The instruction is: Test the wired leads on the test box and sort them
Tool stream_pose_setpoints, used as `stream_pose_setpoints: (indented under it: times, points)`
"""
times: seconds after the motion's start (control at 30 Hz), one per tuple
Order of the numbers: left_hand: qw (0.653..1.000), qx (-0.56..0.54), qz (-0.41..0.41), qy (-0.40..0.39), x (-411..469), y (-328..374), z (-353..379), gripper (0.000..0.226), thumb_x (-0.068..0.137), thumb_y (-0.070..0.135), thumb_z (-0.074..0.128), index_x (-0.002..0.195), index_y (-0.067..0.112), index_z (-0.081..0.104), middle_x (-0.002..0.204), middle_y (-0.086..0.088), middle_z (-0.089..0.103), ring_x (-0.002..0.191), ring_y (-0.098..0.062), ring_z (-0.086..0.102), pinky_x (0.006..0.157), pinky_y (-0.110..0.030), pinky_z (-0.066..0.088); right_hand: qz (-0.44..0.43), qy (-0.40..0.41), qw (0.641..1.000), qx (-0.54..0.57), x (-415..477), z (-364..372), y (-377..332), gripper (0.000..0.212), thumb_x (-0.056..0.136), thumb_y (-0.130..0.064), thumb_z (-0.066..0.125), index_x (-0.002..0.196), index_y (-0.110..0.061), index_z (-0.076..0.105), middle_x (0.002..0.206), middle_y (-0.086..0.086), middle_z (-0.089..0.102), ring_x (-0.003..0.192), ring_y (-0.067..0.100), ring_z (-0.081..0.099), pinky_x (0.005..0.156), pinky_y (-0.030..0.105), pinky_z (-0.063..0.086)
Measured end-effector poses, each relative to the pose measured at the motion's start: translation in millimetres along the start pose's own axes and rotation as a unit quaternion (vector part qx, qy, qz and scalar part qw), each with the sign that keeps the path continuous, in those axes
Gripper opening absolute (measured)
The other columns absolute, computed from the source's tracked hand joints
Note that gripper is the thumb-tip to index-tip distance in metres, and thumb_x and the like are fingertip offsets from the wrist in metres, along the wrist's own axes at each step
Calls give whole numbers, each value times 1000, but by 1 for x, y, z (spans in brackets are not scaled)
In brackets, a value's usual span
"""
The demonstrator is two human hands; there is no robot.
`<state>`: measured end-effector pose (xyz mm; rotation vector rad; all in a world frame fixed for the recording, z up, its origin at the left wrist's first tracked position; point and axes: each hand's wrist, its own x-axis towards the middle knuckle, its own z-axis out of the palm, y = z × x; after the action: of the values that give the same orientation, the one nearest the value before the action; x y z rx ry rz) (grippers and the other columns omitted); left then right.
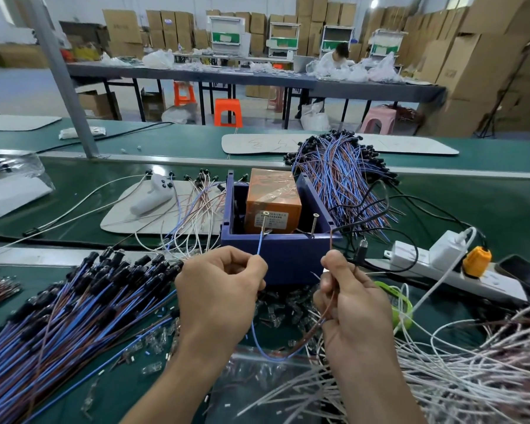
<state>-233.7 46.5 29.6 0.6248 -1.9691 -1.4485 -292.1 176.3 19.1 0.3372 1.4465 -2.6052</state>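
A dark blue test box point(283, 255) stands in the middle of the bench, with an orange block point(271, 197) inside and two upright screws, the left screw point(264, 223) and the right screw point(313, 224), at its near wall. My left hand point(219, 296) pinches a blue wire point(260, 244) whose bare tip touches the left screw. My right hand point(354, 304) pinches the brown wire point(331, 243) of the same lead, its tip up beside the box's right corner. The two wires loop down between my hands.
A big pile of blue and brown leads point(74, 304) lies at left, another bundle point(343, 172) behind the box, and white wires point(456, 362) at right. A power strip point(435, 270) with plugs and a phone point(527, 276) lie at right. A clear bag point(257, 384) sits near me.
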Motion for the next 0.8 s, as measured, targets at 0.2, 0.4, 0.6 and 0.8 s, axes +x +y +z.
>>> stream_pose_setpoints:
  times: [0.2,0.4,0.6,0.8]
  points:
    - [1000,-1,9,-5,0,-1,1,23,80,19,75,67,38,76,54,9,70,44,-5,62,49,-21,47,-5,2,1000,-13,4,0,1,16,90,-13,74,78,-10,63,51,2,52,42,9,40,43,20,33]
    - [1000,-3,13,-5,1,-2,2,23,81,20,75,66,37,75,54,9,69,42,-4,58,46,-20,44,-8,7,1000,-26,6,6,2,25,90,-9,75,72,-12,58,49,1,49,41,10,36,43,22,29]
    - [1000,-5,6,-3,1,-3,2,23,82,20,75,66,36,75,55,8,70,42,-6,59,49,-27,46,-3,1,999,-34,8,10,4,32,90,-6,74,65,-14,56,48,0,47,40,9,35,42,21,29]
    - [1000,5,13,-3,0,0,0,21,83,23,75,73,41,75,56,11,70,48,-8,64,57,-33,56,10,-26,999,-37,5,10,3,53,91,-6,72,42,-21,63,48,0,47,41,9,34,41,20,28]
